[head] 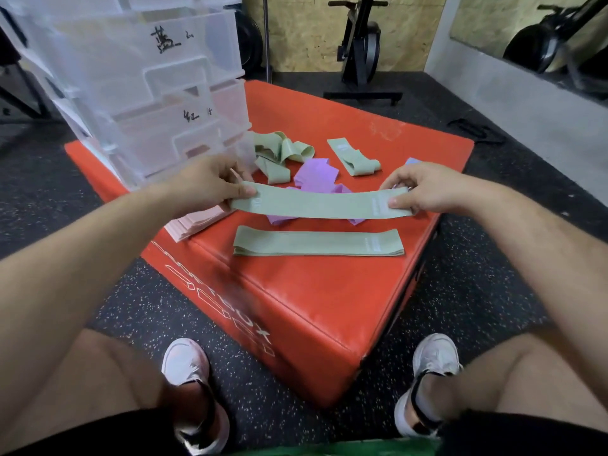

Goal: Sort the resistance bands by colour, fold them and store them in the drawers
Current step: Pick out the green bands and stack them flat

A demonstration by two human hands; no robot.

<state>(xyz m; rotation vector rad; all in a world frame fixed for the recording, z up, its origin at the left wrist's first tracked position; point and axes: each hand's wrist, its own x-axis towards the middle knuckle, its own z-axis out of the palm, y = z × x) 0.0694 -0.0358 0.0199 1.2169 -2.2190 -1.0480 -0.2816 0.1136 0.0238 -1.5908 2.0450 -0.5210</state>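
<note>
Presently, the left hand and right hand each pinch one end of a sage-green resistance band, held flat above the red padded box, whose white lettering ends in "BOX". A flat green stack lies just nearer. The clear drawer unit bears a handwritten "蓝"; its lower label is illegible.

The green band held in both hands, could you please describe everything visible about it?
The green band is a pale sage, flat, fabric-like strip, stretched lengthwise, slightly bowed. The left hand pinches one end, the right hand the other, beside a pale printed patch. It hangs above purple bands on the red box.
</note>
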